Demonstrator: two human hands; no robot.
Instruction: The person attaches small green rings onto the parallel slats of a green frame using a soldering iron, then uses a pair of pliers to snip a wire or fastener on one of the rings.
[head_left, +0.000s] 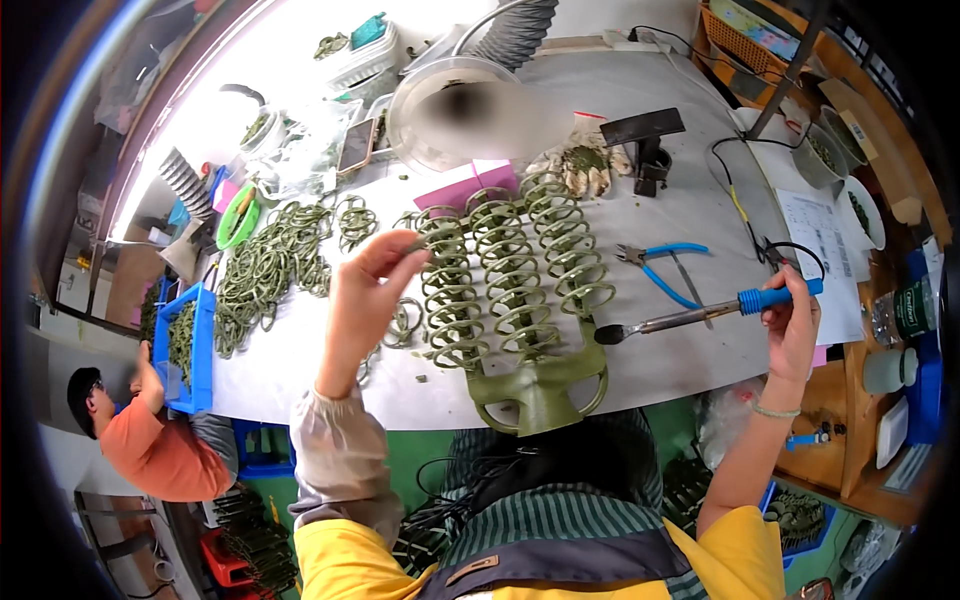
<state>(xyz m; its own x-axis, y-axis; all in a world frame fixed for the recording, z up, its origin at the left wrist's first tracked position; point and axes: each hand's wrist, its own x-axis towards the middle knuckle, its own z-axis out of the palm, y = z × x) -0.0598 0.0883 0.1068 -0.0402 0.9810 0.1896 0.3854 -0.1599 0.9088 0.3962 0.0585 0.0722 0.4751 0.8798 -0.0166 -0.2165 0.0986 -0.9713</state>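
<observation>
A green wax tree (535, 385) lies on the table in front of me, its three columns ringed by many thin green loops and its base toward me. My left hand (372, 285) is raised at the left column, with thumb and fingertips pinched together. A small dark green piece shows at those fingertips, too little to tell its shape. In my right hand (793, 325) is a blue-handled soldering iron (690, 318) with a broad flat dark tip. The tip points left and sits near the right side of the tree's base. The fingers wrap its handle.
Blue-handled pliers (665, 270) lie right of the tree. Piled green rings (270, 265) cover the table's left. Behind stand a clear round shield (420, 110), a pink block (465, 190) and a black stand (650, 160). A co-worker (165, 440) sits at left by a blue tray (200, 350).
</observation>
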